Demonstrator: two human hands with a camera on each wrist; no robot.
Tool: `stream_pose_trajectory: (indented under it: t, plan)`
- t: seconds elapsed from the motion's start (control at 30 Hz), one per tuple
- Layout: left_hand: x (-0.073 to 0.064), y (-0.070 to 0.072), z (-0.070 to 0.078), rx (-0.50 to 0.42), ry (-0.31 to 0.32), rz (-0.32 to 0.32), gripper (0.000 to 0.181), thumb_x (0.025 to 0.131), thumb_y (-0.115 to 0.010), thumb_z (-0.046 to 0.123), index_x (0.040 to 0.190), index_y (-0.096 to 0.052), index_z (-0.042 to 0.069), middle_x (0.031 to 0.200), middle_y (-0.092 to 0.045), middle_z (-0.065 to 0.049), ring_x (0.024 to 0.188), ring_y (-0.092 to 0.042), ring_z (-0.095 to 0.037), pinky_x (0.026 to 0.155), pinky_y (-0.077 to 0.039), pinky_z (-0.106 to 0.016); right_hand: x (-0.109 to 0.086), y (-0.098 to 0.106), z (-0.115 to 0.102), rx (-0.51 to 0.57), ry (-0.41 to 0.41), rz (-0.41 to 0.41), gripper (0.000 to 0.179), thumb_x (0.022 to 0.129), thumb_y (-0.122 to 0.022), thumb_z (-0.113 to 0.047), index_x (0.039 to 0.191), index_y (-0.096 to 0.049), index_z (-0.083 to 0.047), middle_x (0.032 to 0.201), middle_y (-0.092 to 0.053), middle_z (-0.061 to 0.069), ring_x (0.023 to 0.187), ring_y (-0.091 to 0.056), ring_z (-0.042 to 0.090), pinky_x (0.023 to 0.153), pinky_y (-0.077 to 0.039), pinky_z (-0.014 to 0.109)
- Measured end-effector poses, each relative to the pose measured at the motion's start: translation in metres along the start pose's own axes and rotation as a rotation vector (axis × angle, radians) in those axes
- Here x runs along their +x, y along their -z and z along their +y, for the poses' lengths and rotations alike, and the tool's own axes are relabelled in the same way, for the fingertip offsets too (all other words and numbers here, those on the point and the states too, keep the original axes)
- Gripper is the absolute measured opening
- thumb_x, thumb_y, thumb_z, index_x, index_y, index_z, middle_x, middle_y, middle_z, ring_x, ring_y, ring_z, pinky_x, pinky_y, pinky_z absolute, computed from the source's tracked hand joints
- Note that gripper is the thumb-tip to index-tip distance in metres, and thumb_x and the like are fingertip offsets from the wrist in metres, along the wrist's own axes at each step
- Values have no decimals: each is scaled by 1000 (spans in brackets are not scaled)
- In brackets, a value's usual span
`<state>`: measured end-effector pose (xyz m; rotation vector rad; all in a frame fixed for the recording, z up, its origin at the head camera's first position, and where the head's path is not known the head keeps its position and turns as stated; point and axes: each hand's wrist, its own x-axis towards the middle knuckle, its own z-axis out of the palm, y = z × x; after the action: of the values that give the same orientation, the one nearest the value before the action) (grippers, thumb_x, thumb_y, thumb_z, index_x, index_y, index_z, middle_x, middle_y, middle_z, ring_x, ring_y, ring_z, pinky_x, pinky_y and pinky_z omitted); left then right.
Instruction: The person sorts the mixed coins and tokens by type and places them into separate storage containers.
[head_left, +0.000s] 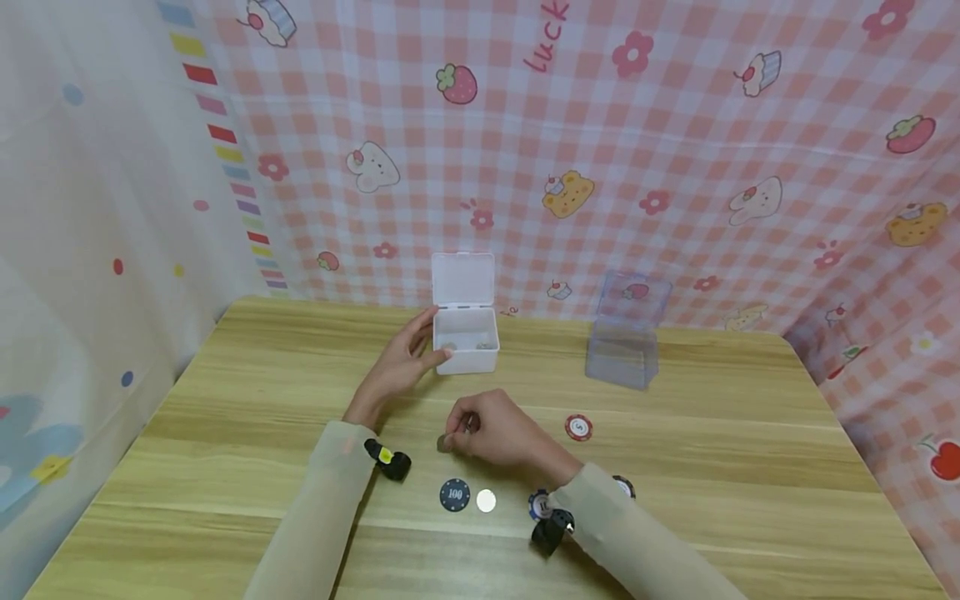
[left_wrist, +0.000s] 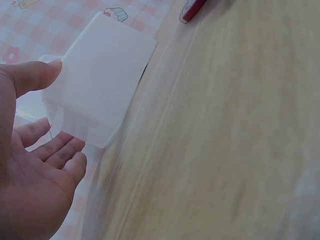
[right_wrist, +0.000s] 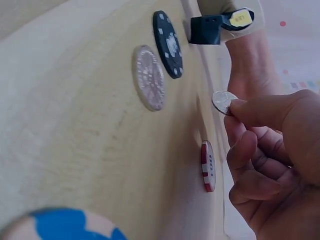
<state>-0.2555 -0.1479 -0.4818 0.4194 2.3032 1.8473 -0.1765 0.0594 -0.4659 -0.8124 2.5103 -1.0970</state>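
My right hand (head_left: 498,429) pinches a silver coin (right_wrist: 223,102) between thumb and forefinger, raised above the wooden table. At the back, a white lidded box (head_left: 467,361) stands with its lid up and a few small coins on its floor. My left hand (head_left: 401,358) holds this box at its left side, thumb at the front rim and fingers along the side; the left wrist view shows the thumb on the box wall. Nearer the front edge lie a black 100 chip (head_left: 454,495) and another silver coin (head_left: 486,500).
A clear open box (head_left: 622,358) stands at the back right. A red-and-white chip (head_left: 578,427) lies in front of it. Beside the right sleeve are a blue chip (head_left: 538,504) and a partly hidden dark chip (head_left: 624,486). A patterned curtain (head_left: 525,167) borders the table's rear.
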Motion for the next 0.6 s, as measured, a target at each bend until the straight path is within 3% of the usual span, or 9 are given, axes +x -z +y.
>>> stream_pose_trajectory:
  t: [0.33,0.6]
  plan:
    - [1,0,-3,-2,3,5,78,100,-67,13,164,-23,16,163,-37,-16,158,-22,-34,131,-19,-47,3,10,6,114,-50,99,7,93,-73,-15,86,-74,-17,77,-70,-6,67,-59,7,57,-51,21]
    - [1,0,-3,0,2,7,79,99,-67,15,164,-23,16,164,-35,-17,158,-22,-35,131,-18,-47,5,23,7,206,-142,230,6,94,-72,-17,89,-75,-16,85,-72,-2,74,-63,10,66,-54,23]
